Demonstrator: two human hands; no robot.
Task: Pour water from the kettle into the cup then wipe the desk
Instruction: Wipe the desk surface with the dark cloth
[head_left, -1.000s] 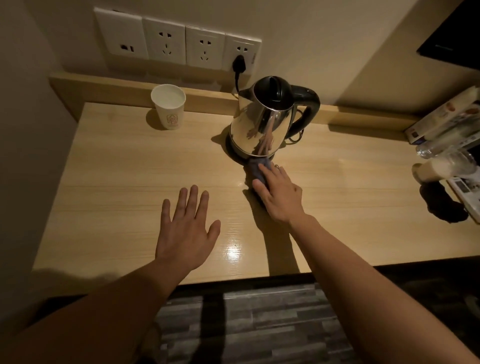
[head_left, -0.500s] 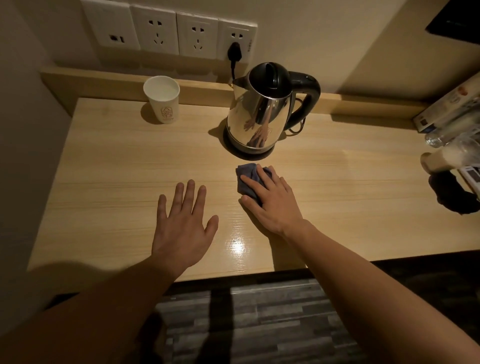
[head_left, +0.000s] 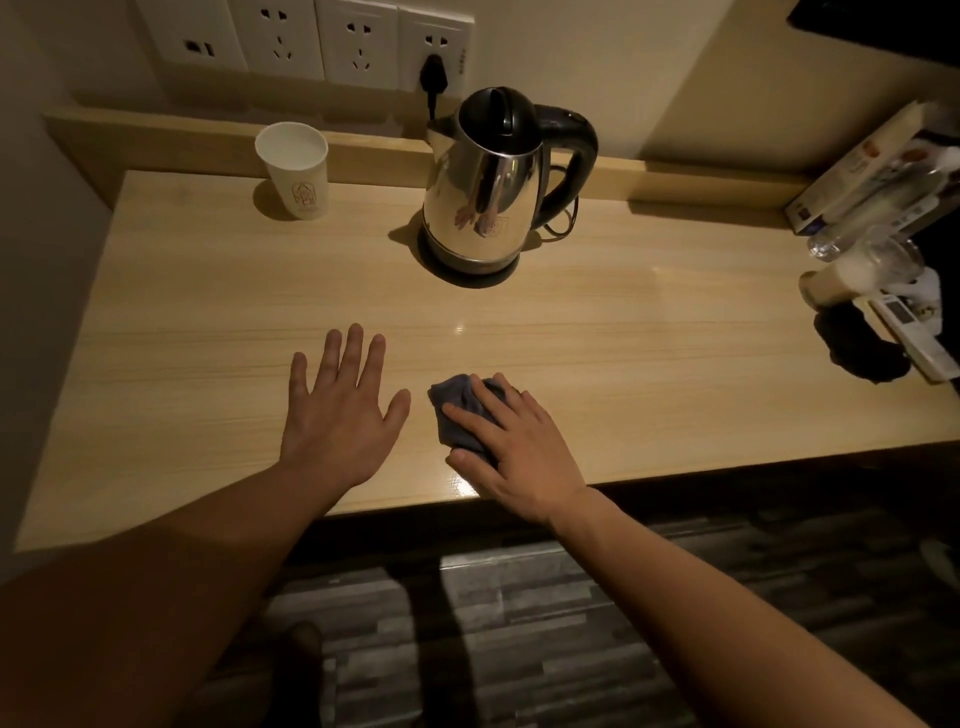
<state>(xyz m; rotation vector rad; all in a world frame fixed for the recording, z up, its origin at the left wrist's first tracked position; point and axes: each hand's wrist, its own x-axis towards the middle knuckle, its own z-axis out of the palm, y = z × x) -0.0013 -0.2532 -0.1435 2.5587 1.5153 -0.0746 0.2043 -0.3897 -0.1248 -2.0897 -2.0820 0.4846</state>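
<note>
I see a crumpled grey-blue cloth (head_left: 460, 405) pinned to the desk (head_left: 649, 364) beneath my right hand's (head_left: 511, 447) spread fingers, just beside my empty, flat-open left hand (head_left: 337, 415).

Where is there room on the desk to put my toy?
Bare wood lies between the cup and the left hand, and right of the kettle up to the bottles. The right edge is crowded, and the right hand presses the cloth.
</note>
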